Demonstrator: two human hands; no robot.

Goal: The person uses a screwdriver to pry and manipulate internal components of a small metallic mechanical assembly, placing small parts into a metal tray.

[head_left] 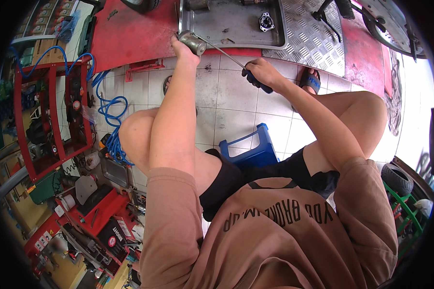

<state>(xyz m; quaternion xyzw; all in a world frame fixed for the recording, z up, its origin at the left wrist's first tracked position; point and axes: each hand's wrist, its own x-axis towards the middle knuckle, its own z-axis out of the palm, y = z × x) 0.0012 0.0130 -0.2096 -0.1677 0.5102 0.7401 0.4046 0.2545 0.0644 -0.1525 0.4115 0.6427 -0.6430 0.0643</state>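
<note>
My left hand (182,51) grips a small silver metal cylinder (196,44) at the near left corner of a steel tray (239,44). My right hand (258,71) is closed on the black handle of a long screwdriver (260,85), whose thin shaft (225,53) runs up to the cylinder; whether its tip touches cannot be made out. In the tray lie a round metal part with bolt ears (266,22), another metal cylinder (199,4) and small bits.
I sit low on a blue plastic stool (248,143) before a red platform (128,33) with a tread plate (318,55) and wheel (385,34). Blue hose (113,111), red rack (29,120) and tool cart (95,211) are left; a tire (397,179) is right.
</note>
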